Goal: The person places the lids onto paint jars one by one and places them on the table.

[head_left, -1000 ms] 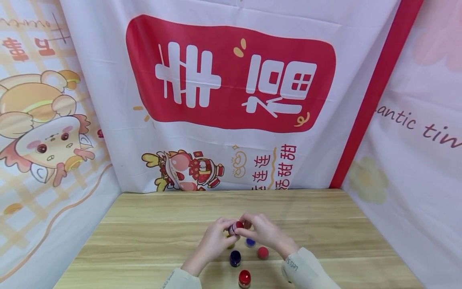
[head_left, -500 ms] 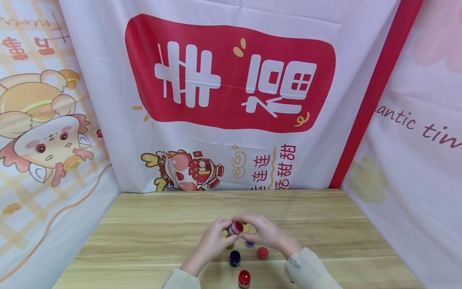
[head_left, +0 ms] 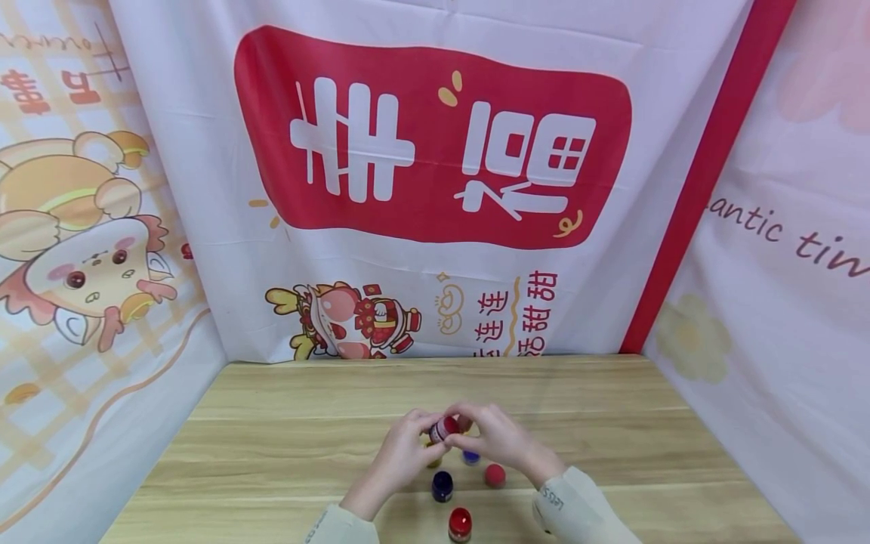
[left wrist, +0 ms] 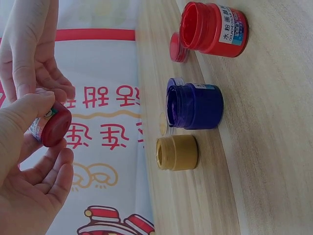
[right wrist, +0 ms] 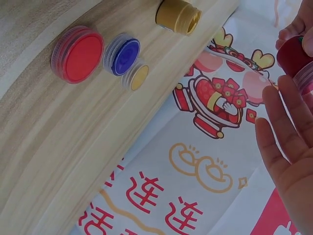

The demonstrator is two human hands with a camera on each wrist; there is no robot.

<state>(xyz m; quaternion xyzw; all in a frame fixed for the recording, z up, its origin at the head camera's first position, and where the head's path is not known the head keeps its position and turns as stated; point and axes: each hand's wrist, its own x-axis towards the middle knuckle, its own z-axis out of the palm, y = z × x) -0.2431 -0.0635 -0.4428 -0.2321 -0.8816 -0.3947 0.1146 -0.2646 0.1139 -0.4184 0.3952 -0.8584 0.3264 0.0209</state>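
A small paint jar (head_left: 444, 429) of dark red paint is held tilted above the table. My left hand (head_left: 404, 447) grips its body between thumb and fingers. At its lid end my right hand (head_left: 499, 438) pinches the clear lid (right wrist: 304, 78) with thumb and index finger, while other fingers stretch out past it. The jar's dark red base (left wrist: 57, 126) faces the left wrist camera, and part of its label shows beside the left thumb. Below the hands stand three lidless jars: gold (left wrist: 178, 152), dark purple (left wrist: 198, 105) and red (left wrist: 215, 29).
Three loose lids lie on the wooden table (head_left: 285, 438) right of the lidless jars: a red lid (right wrist: 80, 55), a blue lid (right wrist: 124, 55) and a yellow lid (right wrist: 137, 77). A printed cloth (head_left: 435, 302) hangs along the table's back edge, with more cloth on both sides.
My right fingers have shifted round the lid and back, briefly showing the yellow lid beneath, now hidden again in the head view. The left hand keeps its grip almost in place.
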